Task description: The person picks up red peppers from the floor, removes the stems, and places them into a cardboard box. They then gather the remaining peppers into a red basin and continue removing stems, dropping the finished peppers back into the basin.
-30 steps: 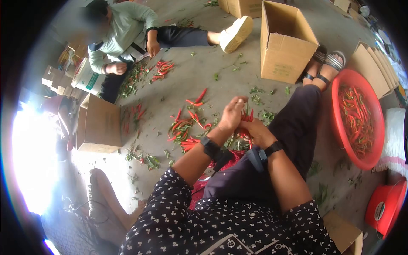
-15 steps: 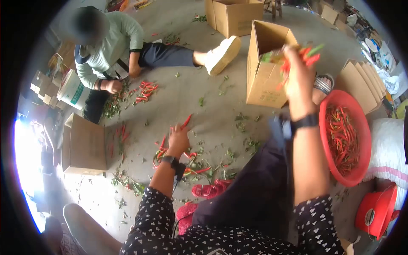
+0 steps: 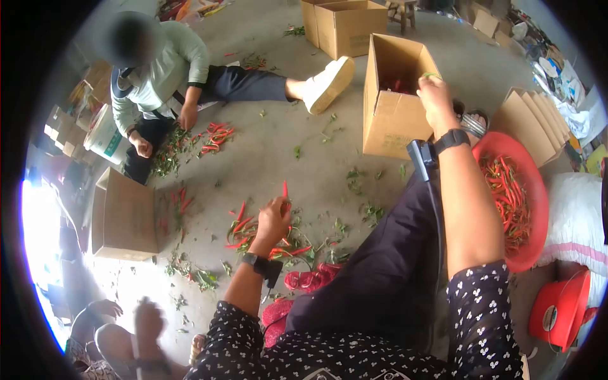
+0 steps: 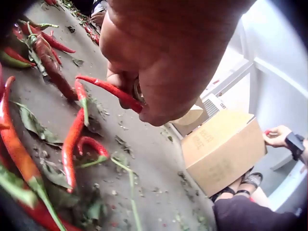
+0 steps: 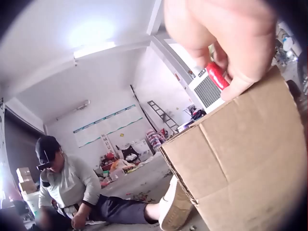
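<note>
My left hand (image 3: 272,223) is low over loose red chili peppers (image 3: 237,242) on the floor. Its thumb and fingers pinch one red chili pepper (image 4: 108,88), as the left wrist view shows. Out to the right, my right hand (image 3: 437,100) is at the rim of a tall open cardboard box (image 3: 389,126). Between its fingers, a short length of red chili pepper (image 5: 217,76) shows in the right wrist view. Dark red chilies (image 3: 398,85) lie inside the box, mostly hidden by its walls.
A red basin (image 3: 538,237) full of chilies stands right of my leg, with a red bucket (image 3: 558,310) nearer. Another person (image 3: 161,69) sits opposite, one leg stretched toward the box. A smaller carton (image 3: 125,218) stands left. Leaves and stems (image 3: 354,183) litter the floor.
My hands have parted from over my lap. The right hand carried a bunch of chilies to the box, and most of the bunch has left it. The left hand reached the floor chilies and took one.
</note>
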The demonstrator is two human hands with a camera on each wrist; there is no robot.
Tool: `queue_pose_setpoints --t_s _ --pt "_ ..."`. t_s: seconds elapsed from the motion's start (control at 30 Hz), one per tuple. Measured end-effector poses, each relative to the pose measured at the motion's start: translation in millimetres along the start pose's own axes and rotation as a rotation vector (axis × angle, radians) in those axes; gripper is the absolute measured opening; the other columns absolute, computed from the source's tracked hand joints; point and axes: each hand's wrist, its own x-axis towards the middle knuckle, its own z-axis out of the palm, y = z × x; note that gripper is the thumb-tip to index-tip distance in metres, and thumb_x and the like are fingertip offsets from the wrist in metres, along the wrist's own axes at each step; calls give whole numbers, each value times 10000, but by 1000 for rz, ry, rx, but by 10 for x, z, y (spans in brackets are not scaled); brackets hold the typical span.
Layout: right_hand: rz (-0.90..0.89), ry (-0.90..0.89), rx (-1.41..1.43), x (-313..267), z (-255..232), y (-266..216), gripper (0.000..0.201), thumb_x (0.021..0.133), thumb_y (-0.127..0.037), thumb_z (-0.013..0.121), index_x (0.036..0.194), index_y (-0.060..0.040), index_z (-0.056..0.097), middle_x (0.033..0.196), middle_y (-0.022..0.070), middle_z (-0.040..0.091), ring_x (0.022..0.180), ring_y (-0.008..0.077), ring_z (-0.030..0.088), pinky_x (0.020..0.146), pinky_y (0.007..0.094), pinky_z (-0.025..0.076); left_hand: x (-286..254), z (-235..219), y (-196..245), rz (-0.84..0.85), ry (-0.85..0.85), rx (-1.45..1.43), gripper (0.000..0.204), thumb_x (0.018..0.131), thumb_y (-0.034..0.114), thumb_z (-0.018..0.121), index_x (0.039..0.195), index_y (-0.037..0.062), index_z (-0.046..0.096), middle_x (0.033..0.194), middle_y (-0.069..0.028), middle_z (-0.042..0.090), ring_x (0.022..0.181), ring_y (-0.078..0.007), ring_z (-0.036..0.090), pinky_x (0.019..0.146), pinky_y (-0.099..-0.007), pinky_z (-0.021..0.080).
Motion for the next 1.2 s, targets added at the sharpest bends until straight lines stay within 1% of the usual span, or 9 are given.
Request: queue_pose_setpoints --t_s 0.1,0.2,0.3,0.43,0.5,0.67,0.77,0.87,1.2 --pt "-289 -9 -1164 -82 61 -29 384 852 -366 444 1054 -84 609 1298 114 425 1181 338 399 927 468 362 -115 -56 165 -119 -38 -256 219 713 92 597 925 39 574 829 -129 618 718 -229 599 655 -328 476" --pt "-105 -202 -1243 -379 13 -315 420 840 -400 451 1047 -70 609 1344 116 365 1221 351 335 937 485 342 -163 -173 289 -360 -134 -696 224 785 102 560 1000 44 549 927 -98 615 793 -175 582 719 -295 466" --pt "-536 -20 -837 -791 218 -330 379 826 -366 470 825 -32 649 1016 173 590 944 353 549 784 417 450 -182 -293 494 -552 -140 -1311 205 832 110 530 1031 62 527 950 -74 590 836 -158 555 756 -296 454" --pt "96 -514 86 -1917 810 -51 476 818 -426 501 675 27 542 582 149 537 582 229 527 574 381 406 -136 -431 801 -513 -60 -1659 174 864 125 490 1014 41 513 931 -61 558 838 -143 541 755 -284 451" --pt "557 -673 483 -2467 1003 126 366 820 -339 566 833 27 564 737 28 565 662 128 506 585 303 406 -171 -431 894 -458 -61 -1544 155 843 84 515 995 53 515 904 -70 590 805 -151 560 726 -289 464" --pt "880 -809 885 -2973 1082 843 229 872 -208 497 978 -10 539 900 105 599 797 216 593 703 341 468 -488 -315 973 -384 -187 -517 312 744 164 653 970 -1 516 762 -119 633 682 -177 615 636 -306 489" --pt "1154 -489 952 -2952 974 1209 127 850 -162 482 795 -48 497 703 58 524 619 202 520 615 374 453 -593 -193 863 -229 -280 -421 298 728 217 645 951 39 559 839 -143 638 751 -274 631 674 -359 493" --pt "997 -299 712 -2818 849 1243 110 839 -150 458 753 -84 439 556 -1 379 467 113 363 451 295 345 -578 -140 364 31 -123 126 278 738 210 591 993 104 570 872 -114 615 744 -290 612 640 -395 497" --pt "985 -597 798 -2864 919 1146 197 844 -202 488 972 -58 529 622 11 458 493 125 438 440 273 349 -296 -224 -379 -95 -394 556 197 734 89 538 928 105 570 916 -116 582 836 -300 581 687 -400 475"
